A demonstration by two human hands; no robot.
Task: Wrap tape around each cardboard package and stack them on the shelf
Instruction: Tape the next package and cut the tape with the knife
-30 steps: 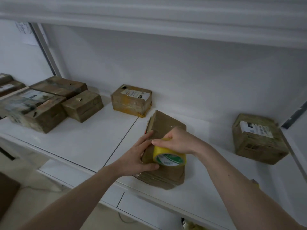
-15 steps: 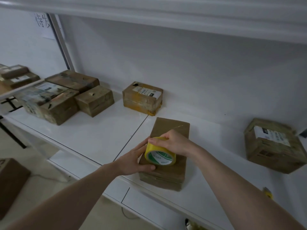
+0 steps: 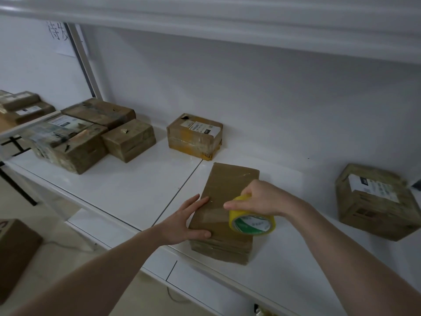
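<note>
While the flat cardboard package (image 3: 227, 201) lies lengthwise on the white shelf (image 3: 127, 185), near its front edge, the left hand (image 3: 184, 222) presses against the package's left side: fingers straight along the top edge, thumb laid across the near top corner, nothing curled around it. Right hand (image 3: 262, 199) grips a yellow tape roll (image 3: 251, 221) (green-and-white printed core facing the camera), fingers over the roll's top, index finger stretched out to the left along the package top. Roll sits at the package's right edge, touching it, partly overhanging the shelf surface. A glossy clear strip shows across the package top between the two hands; whether it joins to the roll, cannot tell.

Elsewhere on the same shelf: a labelled box (image 3: 194, 135) with yellowish tape bands stands behind the package, well apart from it, close to the back wall. Farther left, a cluster of taped boxes (image 3: 91, 133) sits packed together, touching one another. At far right, another labelled box (image 3: 373, 199) sits apart from everything else. A paper sign (image 3: 60, 35) with handwriting hangs on the wall upper left (text cut off by the upright). A brown carton (image 3: 16, 249) stands on the floor at lower left.
</note>
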